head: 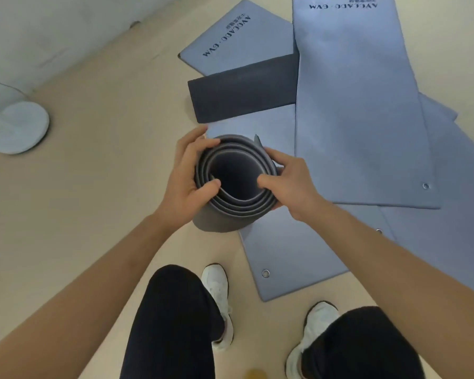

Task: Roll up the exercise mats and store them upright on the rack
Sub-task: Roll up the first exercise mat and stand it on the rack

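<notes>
Grey foam, wound into a loose spiral, is held on end between the two hands, and its open top is seen from above. The rolled mat (230, 214) is gripped at its upper rim. The left hand (184, 181) is curled round the left side, with the thumb laid over the edge onto the inner layers. The right hand (290, 184) is closed on the opposite side, its thumb pressed inside the rim. Nothing else is held. Whether the lower end of the roll rests on the floor (93, 187) cannot be told.

The layers are not tight: gaps are seen between them, and a free corner (257, 139) stands up just beyond the right fingers. The material is therefore judged to be soft, springy and light, and likely to unwind if the squeeze is released. A safer hold would probably be lower, round the middle of the wall, with the free edge pressed under one palm.

Beyond the grip and to its right, several flat mats (361, 105) lie overlapped on the floor, and a dark mat (244, 88) lies across them just past the left fingers. These are not yet rolled. No rack is seen, so its place cannot be given. Far to the left of the grip stands a white round base (18, 127).
</notes>
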{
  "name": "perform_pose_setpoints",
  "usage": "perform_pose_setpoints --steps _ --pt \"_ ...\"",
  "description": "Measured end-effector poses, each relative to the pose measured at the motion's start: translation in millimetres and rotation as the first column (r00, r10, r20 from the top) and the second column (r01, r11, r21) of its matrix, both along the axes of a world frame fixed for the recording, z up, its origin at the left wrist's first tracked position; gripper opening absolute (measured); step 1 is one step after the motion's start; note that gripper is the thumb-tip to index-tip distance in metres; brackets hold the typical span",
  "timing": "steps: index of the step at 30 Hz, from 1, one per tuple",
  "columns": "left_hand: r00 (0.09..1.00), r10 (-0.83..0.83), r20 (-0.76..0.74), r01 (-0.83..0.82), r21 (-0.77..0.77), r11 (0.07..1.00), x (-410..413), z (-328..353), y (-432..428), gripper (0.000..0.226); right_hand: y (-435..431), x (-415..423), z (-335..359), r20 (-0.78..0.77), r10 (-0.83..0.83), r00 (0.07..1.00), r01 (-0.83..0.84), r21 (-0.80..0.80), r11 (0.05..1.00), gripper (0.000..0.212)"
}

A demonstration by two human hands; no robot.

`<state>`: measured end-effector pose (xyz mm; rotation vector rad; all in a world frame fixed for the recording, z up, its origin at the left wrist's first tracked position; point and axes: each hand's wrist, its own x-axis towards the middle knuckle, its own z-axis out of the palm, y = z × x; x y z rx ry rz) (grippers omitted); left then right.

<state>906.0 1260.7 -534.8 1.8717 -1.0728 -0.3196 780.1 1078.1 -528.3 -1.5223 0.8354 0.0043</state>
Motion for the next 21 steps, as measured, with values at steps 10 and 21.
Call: perform_pose_setpoints --steps 10,21 --pt "0.655 0.418 -0.629 -0.098 0.478 0.873 -20.6 107.0 89.4 0.067 67.7 9.6 113.3 -0.203 0.141 0.969 -0.17 -0.134 0.976 0.075" --pt "0.963 -0.015 -0.267 0.169 0.564 0.808 56.1 286.6 122.7 0.074 114.2 83.6 304.2 -0.329 0.588 0.738 -0.672 -0.287 0.683 0.059"
